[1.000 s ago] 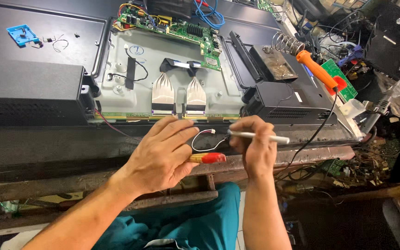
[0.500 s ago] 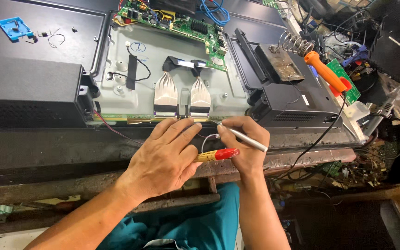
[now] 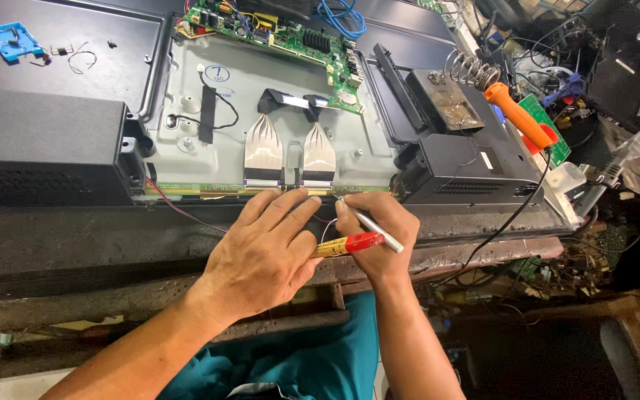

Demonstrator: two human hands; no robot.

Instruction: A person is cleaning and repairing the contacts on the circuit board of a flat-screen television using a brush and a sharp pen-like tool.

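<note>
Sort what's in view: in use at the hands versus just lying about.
In use:
- left hand, holding red-tipped probe
- right hand, holding white probe
- strip board at the panel's lower edge
- ribbon cables

Lying about:
- soldering iron on its coil stand
- blue clip
- main board

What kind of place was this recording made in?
Most likely an electronics repair bench. An opened flat-panel set lies back-up with its green circuit board and flat ribbon cables exposed, and an orange-handled soldering iron rests in a coil stand beside tangled wires.
</note>
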